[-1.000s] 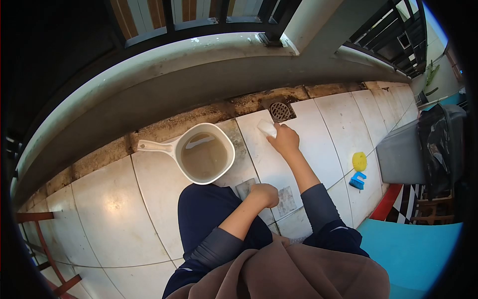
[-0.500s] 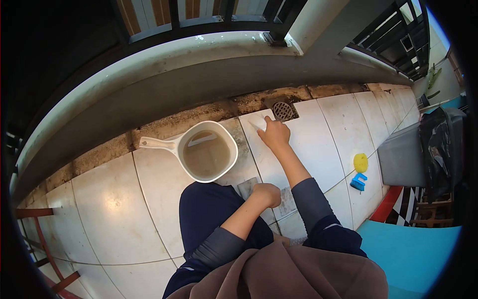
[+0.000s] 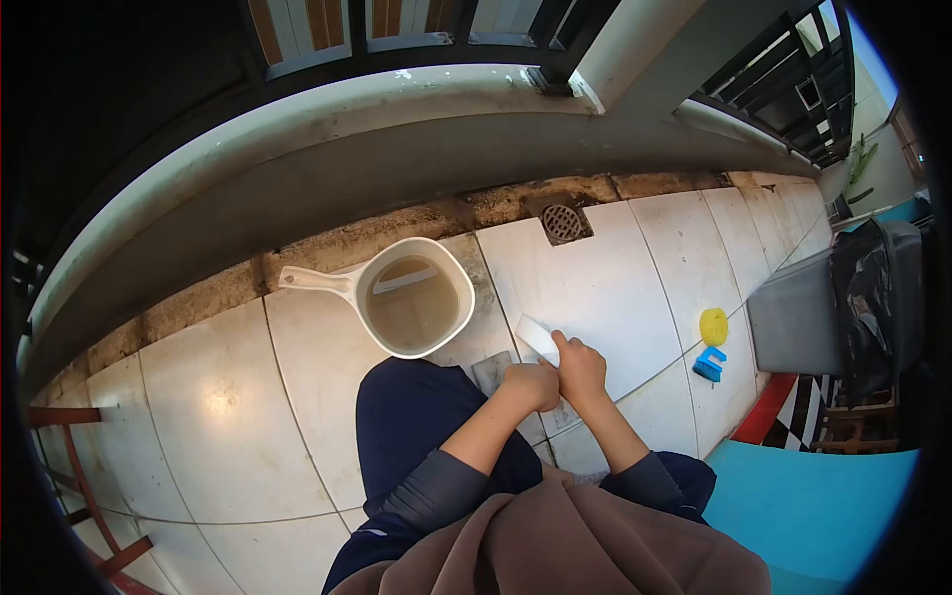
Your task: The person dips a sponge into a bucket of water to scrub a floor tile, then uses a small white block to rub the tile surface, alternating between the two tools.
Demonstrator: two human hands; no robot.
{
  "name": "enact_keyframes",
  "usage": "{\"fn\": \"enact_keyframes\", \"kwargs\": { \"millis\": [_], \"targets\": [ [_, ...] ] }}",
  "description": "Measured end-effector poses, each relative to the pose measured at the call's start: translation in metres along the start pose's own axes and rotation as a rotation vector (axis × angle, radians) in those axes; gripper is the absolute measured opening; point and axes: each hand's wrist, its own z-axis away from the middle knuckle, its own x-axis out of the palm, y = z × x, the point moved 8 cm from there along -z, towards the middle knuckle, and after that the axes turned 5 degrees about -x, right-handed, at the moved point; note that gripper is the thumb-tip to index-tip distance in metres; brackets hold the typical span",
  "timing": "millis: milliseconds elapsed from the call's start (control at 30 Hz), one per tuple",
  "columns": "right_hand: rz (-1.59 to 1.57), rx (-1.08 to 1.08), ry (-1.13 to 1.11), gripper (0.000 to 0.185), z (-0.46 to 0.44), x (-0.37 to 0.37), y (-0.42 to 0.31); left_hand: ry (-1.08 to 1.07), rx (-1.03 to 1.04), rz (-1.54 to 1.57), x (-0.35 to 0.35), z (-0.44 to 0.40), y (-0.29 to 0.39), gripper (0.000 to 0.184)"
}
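My right hand is closed round a white sponge-like block, which sticks out past the fingers over the white tiled floor. Right beside it is my left hand, closed in a fist near my knee; the two hands nearly touch. Whatever the left fingers may hold is hidden. To the left of my hands stands a white long-handled dipper, with cloudy brownish water in it. Under and beside my left hand lies a grey marbled tile inset.
A round floor drain lies by the stained wall edge. To the right are a yellow sponge, a blue scrubbing brush and a grey bin with a black bag. Red metal legs stand at far left.
My right hand has drawn back from near the drain toward my body, bringing the white block beside my left hand. The left hand has stayed in place.
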Motion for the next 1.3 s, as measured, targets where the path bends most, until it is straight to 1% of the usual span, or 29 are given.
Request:
{"fn": "enact_keyframes", "kwargs": {
  "millis": [133,233,333,433,633,733,833,900,1000,1067,1133,1200,1233,1300],
  "targets": [
    [0.003,0.01,0.071,0.04,-0.048,-0.004,-0.011,-0.047,0.034,-0.018,-0.004,0.005,0.004,0.032],
    [-0.03,0.014,0.115,0.038,-0.109,-0.009,-0.019,-0.013,0.023,-0.047,0.002,-0.004,0.0,0.033],
    [-0.052,0.01,0.145,0.039,-0.145,-0.015,-0.024,-0.013,0.008,-0.053,0.004,-0.008,-0.006,0.034],
    [-0.081,-0.004,0.151,0.04,-0.134,-0.012,-0.02,-0.009,0.013,-0.053,0.001,-0.007,-0.007,0.034],
    [0.002,-0.055,0.03,0.04,-0.027,-0.004,-0.009,-0.026,0.01,-0.008,-0.004,0.006,0.0,0.032],
    [0.011,-0.049,0.012,0.04,-0.011,-0.004,-0.008,-0.007,-0.012,-0.017,-0.001,0.002,0.0,0.031],
    [0.032,-0.054,0.063,0.039,-0.043,-0.009,-0.018,-0.071,0.018,-0.027,-0.003,0.006,0.002,0.031],
    [-0.011,-0.059,0.111,0.039,-0.08,-0.012,-0.025,-0.06,0.017,-0.043,0.003,-0.004,0.0,0.031],
    [-0.049,-0.03,0.095,0.04,-0.139,-0.015,-0.039,-0.047,-0.005,-0.049,0.005,-0.007,-0.005,0.031],
    [-0.07,-0.021,0.098,0.041,-0.161,-0.014,-0.044,-0.052,-0.019,-0.044,0.006,-0.008,-0.008,0.032],
    [-0.096,-0.011,0.106,0.041,-0.157,-0.011,-0.041,-0.066,-0.024,-0.042,0.007,-0.011,-0.011,0.032],
    [-0.099,-0.019,0.096,0.042,-0.142,-0.01,-0.037,-0.027,-0.039,-0.051,0.007,-0.015,-0.011,0.031],
    [-0.092,-0.034,0.078,0.042,-0.125,-0.008,-0.032,-0.009,-0.048,-0.054,0.005,-0.014,-0.011,0.032],
    [-0.061,-0.064,0.065,0.04,-0.084,-0.006,-0.025,-0.038,-0.029,-0.041,0.003,-0.006,-0.01,0.03]
  ]
}}
